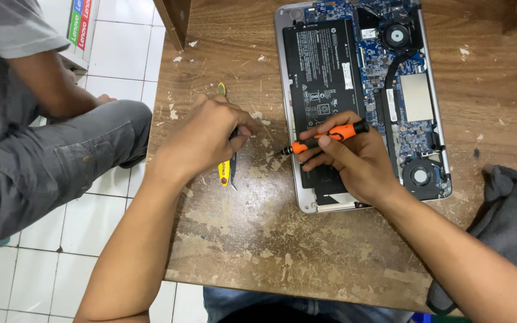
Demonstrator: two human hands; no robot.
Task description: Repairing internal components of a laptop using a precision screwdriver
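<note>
The right hand is closed around an orange-and-black screwdriver, whose tip points left at the edge of an opened laptop. The hand rests on the laptop's black battery. To its left, the left hand is curled, fingers pinched on what looks like dark tweezers, though the hand hides most of them. A yellow-handled tool lies beneath it on the worn wooden table. Farther left sits another person in grey trousers.
</note>
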